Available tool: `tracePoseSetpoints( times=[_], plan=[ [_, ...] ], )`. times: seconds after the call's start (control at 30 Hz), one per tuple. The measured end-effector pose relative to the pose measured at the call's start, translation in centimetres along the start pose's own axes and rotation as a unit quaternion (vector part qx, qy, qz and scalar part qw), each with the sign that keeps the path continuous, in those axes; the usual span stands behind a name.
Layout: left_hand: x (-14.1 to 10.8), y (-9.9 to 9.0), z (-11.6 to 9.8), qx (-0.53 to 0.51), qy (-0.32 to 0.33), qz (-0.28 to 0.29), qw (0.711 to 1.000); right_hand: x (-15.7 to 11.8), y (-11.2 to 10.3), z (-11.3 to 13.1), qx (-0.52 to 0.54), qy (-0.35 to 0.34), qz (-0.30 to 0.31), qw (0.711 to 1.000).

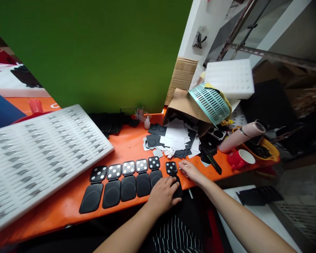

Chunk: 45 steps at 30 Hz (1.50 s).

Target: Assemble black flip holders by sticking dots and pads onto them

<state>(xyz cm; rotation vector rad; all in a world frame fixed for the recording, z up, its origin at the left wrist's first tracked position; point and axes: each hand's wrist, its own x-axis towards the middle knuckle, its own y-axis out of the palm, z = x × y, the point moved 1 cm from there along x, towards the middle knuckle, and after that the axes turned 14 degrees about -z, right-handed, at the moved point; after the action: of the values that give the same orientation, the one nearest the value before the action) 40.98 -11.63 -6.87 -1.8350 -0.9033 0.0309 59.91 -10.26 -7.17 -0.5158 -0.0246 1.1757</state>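
My left hand (163, 195) lies palm down with fingers spread, over the lower black pads of the two rightmost hinged pieces. My right hand (189, 170) is beside the upper square of the rightmost piece (171, 168), its fingers curled together; what they pinch, if anything, is too small to make out. Several similar black hinged pieces stand open in a row to the left, each with white dots on its upper square (114, 171) and a dark pad (111, 194) below.
A white foam tray (42, 158) with slots fills the left. Paper and black sheets (173, 137) lie behind the row, near a cardboard box (183, 102) and teal basket (210, 102). At right are a pink flask (239, 136) and red mug (237, 160).
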Motion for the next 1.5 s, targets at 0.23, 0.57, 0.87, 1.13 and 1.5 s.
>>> tracePoseSetpoints(
  times=[0.23, 0.57, 0.87, 1.13, 1.5],
  plan=[
    [0.1, -0.2, -0.1, 0.003, -0.002, 0.002, 1.000, -1.1, 2.3, 1.5, -0.397, -0.215, -0.009, 0.892],
    [0.1, -0.1, -0.2, 0.007, -0.004, 0.001, 1.000, -0.7, 2.7, 2.6, -0.502, -0.230, 0.027, 0.833],
    [0.0, 0.2, 0.1, 0.004, 0.003, -0.004, 1.000, 1.4, 0.6, 1.8, -0.037, 0.085, 0.141, 0.986],
    [0.2, 0.1, 0.0, 0.002, 0.002, 0.007, 1.000, -7.9, -3.3, -3.5, 0.317, 0.175, -0.119, 0.924],
    [0.3, 0.1, -0.1, 0.001, 0.002, 0.016, 1.000, -13.4, 0.5, -9.1, 0.088, 0.137, -0.225, 0.961]
  ],
)
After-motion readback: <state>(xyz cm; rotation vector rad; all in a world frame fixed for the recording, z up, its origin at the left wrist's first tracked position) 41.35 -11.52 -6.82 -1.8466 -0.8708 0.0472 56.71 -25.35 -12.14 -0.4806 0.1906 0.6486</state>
